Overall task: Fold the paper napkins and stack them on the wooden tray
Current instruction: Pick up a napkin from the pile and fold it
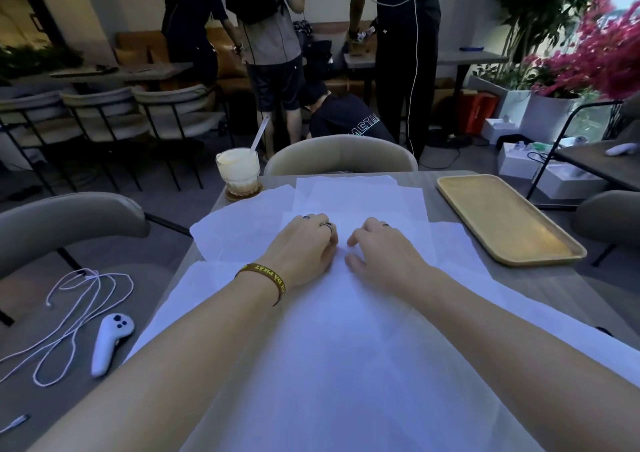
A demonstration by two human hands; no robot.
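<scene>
Nearest the wearer, a large white napkin sheet (311,365) drapes over the table (540,285) edge at 6 o'clock, both forearms lying across it. At the centre, the left hand (301,247) and right hand (381,250) sit close together, not quite touching, fingers bent with tips down on the paper. Whether they pinch an edge or only press cannot be told (white on white hides any fold line).

Beyond them, towards 12 o'clock, more napkins (360,198) lie flat and overlapping, one corner reaching out at 10 o'clock. The wooden tray (502,219) sits at 2 o'clock, apart from the paper, with no napkin on it, so the task looks barely begun.

At 11 o'clock a glass (238,171) with a straw stands just beside the far sheets. A controller (110,344) and a cable (69,313) lie off the table at 8 o'clock.

The likely trouble: the sheets are thin and layered, so lifting one may drag its neighbours, skew the crease, or pull paper against the glass and tip it.
</scene>
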